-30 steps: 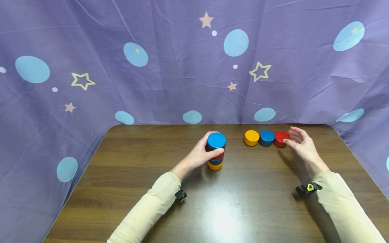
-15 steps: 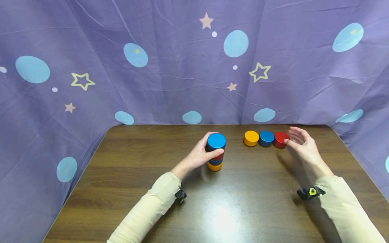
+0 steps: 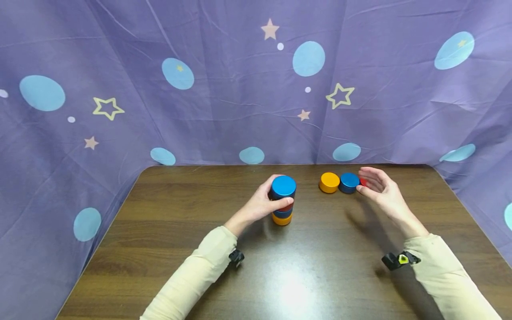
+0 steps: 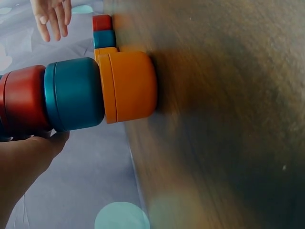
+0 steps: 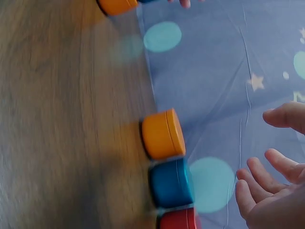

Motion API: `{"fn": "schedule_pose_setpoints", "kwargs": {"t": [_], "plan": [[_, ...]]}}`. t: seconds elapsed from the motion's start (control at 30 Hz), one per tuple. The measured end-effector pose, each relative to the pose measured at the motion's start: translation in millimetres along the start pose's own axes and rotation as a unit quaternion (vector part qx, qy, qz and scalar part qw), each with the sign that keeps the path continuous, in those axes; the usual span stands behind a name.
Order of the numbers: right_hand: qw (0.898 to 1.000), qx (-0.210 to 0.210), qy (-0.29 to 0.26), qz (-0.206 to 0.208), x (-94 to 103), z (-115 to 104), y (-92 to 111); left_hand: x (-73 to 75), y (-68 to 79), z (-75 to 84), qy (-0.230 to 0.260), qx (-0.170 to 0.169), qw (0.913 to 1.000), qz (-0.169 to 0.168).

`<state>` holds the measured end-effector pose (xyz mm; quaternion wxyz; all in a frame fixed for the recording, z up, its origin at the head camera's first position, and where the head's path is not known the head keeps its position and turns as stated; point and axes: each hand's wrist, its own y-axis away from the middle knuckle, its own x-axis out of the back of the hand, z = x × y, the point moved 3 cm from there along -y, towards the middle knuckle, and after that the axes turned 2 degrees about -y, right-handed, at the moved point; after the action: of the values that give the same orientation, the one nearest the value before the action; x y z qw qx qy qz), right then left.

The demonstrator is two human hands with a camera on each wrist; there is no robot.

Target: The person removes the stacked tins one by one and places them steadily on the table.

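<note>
In the head view my left hand (image 3: 260, 204) grips an upright stack of round lidded tins. A blue tin (image 3: 283, 185) tops it, the thumb crosses a red tin (image 3: 286, 207), and an orange tin (image 3: 282, 220) forms the base above a thin shadow. The left wrist view shows the stack's red (image 4: 26, 95), lower blue tin (image 4: 76, 93) and orange tin sideways. My right hand (image 3: 386, 195), fingers spread, hovers before a row: orange tin (image 3: 330, 182), blue tin (image 3: 349, 183) and red tin (image 5: 176, 219). It hides most of that red one in the head view but touches none.
The brown wooden table (image 3: 180, 200) ends at a purple patterned curtain (image 3: 224, 89) behind the row. A bright glare spot lies on the table in front of the stack. Each wrist wears a small black camera (image 3: 236, 257).
My right hand has shifted left, from the red tin's right side to in front of it, near the blue tin. The left hand and its stack stay put.
</note>
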<state>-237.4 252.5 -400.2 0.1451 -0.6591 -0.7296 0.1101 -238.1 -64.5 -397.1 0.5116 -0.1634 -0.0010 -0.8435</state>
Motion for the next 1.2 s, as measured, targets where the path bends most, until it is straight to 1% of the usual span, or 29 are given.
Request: {"fn": "schedule_pose_setpoints", "kwargs": {"t": [0.17, 0.3, 0.4, 0.5, 0.6, 0.7, 0.9, 1.07, 1.2], "plan": [[0.999, 0.003, 0.028, -0.030, -12.9, -4, -1, 1.6, 0.1, -1.0, -0.007, -0.004, 1.0000, -0.004], [0.997, -0.002, 0.048, -0.058, -22.7, -6, -2, 2.2, 1.2, -4.8, -0.017, -0.003, 0.9997, -0.017], [0.996, -0.005, 0.059, -0.073, -27.8, -6, -3, 2.2, 2.6, -8.1, -0.027, 0.003, 0.9993, -0.026], [0.994, -0.005, 0.066, -0.086, -31.4, -8, -4, 2.1, 3.8, -11.2, -0.034, 0.016, 0.9988, -0.030], [0.992, 0.000, 0.075, -0.099, -35.8, -12, -6, 2.4, 4.6, -14.2, -0.038, 0.026, 0.9985, -0.030], [0.990, 0.007, 0.085, -0.113, -41.0, -18, -8, 2.8, 5.0, -16.4, -0.043, 0.027, 0.9983, -0.028], [0.981, 0.012, 0.128, -0.147, -50.6, -28, -14, 3.9, 5.6, -18.1, -0.045, 0.021, 0.9984, -0.027], [0.970, -0.001, 0.160, -0.180, -57.9, -38, -19, 3.4, 6.7, -18.5, -0.043, 0.010, 0.9984, -0.036], [0.964, -0.009, 0.171, -0.201, -67.1, -46, -24, 3.0, 7.7, -20.1, -0.037, 0.011, 0.9985, -0.039]]}}
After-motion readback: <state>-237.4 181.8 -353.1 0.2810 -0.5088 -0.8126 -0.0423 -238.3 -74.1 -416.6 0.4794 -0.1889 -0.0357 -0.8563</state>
